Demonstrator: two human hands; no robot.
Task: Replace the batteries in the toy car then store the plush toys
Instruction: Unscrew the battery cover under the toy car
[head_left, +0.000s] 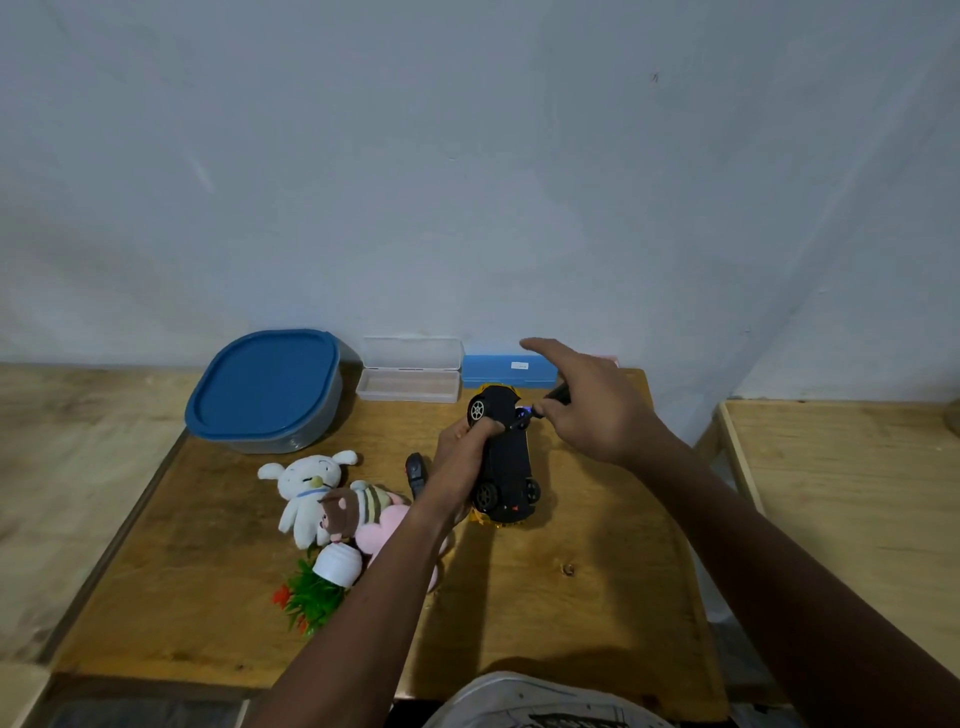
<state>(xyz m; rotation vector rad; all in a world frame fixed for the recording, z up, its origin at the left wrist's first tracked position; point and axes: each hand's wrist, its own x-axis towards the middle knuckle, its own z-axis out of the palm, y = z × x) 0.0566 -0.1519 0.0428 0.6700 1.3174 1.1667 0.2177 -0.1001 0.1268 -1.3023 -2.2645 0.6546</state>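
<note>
The toy car (506, 457) lies belly-up near the back of the wooden table (571, 597), with its black underside and wheels facing the camera and its yellow body underneath. It looks like a light, hard plastic shell: stiff enough to clamp by the flanks, but smooth, and likely to roll or twist if held only at the wheels. The left hand (460, 452) grips it along the left side, fingers curled over the chassis edge just behind the far wheel, which seems the soundest place to brace it. The right hand (592, 410) pinches a dark tool (558, 395), probably a small screwdriver, with its tip at the underside near the far end and the forefinger sticking out straight. Any screw there is too small to make out.

Beside the left wrist lies a small black object (414, 470). Further left lie a white rabbit plush (306, 488), a brown plush (340, 512) and a pink plush (382, 527), all soft and easy to squeeze. Behind them sits a blue-lidded container (265, 387).
</note>
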